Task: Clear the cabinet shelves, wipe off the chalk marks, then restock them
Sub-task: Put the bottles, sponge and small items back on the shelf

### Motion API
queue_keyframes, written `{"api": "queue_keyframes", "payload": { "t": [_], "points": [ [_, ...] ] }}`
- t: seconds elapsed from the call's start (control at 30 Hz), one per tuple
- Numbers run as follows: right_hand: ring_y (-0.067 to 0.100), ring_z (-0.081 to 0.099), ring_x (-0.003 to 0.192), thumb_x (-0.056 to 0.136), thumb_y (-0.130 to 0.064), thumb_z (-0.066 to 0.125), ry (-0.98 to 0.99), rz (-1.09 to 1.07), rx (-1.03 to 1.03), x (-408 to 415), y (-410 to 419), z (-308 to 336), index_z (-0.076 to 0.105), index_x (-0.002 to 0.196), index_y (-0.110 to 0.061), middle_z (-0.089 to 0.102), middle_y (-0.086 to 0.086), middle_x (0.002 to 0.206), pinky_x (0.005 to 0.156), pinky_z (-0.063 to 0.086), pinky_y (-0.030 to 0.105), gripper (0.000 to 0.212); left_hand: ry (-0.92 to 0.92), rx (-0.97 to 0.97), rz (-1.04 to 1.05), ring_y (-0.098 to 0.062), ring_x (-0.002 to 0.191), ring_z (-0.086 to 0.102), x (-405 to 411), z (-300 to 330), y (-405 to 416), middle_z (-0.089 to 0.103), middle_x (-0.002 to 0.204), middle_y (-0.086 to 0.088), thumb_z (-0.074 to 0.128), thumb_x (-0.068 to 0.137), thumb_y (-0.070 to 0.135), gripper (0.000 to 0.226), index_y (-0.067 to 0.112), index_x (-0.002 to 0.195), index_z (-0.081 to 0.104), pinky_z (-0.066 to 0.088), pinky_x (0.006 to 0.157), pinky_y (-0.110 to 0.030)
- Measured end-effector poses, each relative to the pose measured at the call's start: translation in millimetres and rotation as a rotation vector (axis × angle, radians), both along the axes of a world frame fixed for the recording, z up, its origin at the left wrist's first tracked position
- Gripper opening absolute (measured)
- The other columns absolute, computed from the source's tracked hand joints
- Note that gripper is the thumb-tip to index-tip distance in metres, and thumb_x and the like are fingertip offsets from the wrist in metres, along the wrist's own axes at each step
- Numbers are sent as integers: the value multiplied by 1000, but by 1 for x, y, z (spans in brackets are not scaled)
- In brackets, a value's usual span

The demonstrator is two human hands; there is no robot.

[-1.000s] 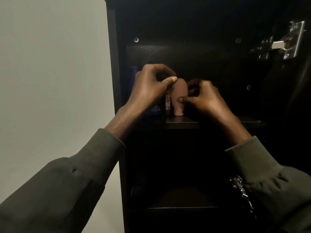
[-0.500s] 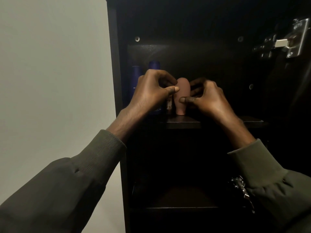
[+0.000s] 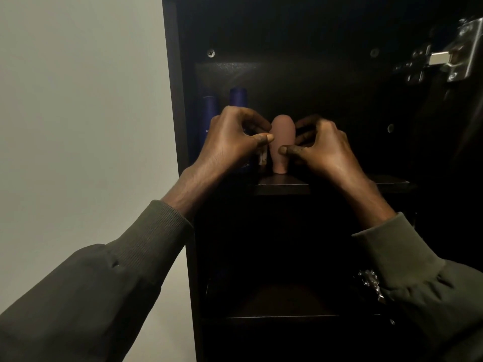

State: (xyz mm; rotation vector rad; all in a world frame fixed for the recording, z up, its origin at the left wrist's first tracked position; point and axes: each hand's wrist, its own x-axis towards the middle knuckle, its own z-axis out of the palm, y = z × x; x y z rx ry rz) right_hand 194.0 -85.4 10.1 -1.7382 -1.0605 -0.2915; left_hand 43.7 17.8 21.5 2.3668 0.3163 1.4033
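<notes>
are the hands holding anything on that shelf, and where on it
The right hand pinches the pink bottle at mid-height, thumb on its front. It stands cap-down on the shelf. The left hand has curled fingers beside it; whether it holds anything cannot be told.

One view only, head-worn: you look forward and slightly down into the open dark cabinet [image 3: 300,74] from close range, its upper shelf [image 3: 282,184] about mid-frame, a lower shelf [image 3: 277,313] beneath. Pale wall [image 3: 78,113] fills the left third; a door hinge [image 3: 444,58] sits upper right.
</notes>
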Motion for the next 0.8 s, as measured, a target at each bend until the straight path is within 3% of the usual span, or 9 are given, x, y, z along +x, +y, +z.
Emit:
{"api": "queue_keyframes", "payload": {
  "t": [0.13, 0.4, 0.6, 0.8],
  "points": [
    [1, 59, 87, 72, -38, 84, -52, -52, 51, 0, -4, -1, 54, 125, -27, 61, -10, 102, 63, 43, 15, 61, 6, -14, -14, 2, 82, 69, -2, -3, 2, 74, 87, 8, 77, 83, 24, 15, 18, 96, 75, 59, 74, -20],
    [1, 58, 93, 71, -39, 83, -163, -113, 182, -18, -29, -5, 52, 120, -32, 58, -8, 113, 70, 45, 13, 58, 6, -69, -63, -3, 78, 71, -19, -16, -9, 73, 87, 6, 73, 85, 26, 15, 16, 96, 75, 61, 76, -31],
    [-2, 62, 95, 76, -32, 81, -135, 91, 267, -63, -66, -29, 56, 118, -26, 61, -11, 107, 72, 51, 7, 50, -53, -137, -111, -6, 80, 71, -44, -46, -41, 74, 87, 8, 68, 89, 27, 14, 18, 98, 75, 60, 73, -25],
    [11, 69, 90, 76, -17, 82, 152, 450, 229, -103, -89, -112, 63, 108, -17, 67, 4, 95, 72, 57, 21, 38, -55, -330, -187, -4, 75, 70, -70, -145, -74, 73, 81, 9, 65, 92, 24, 12, 18, 94, 75, 53, 65, -16]
  ]
}}
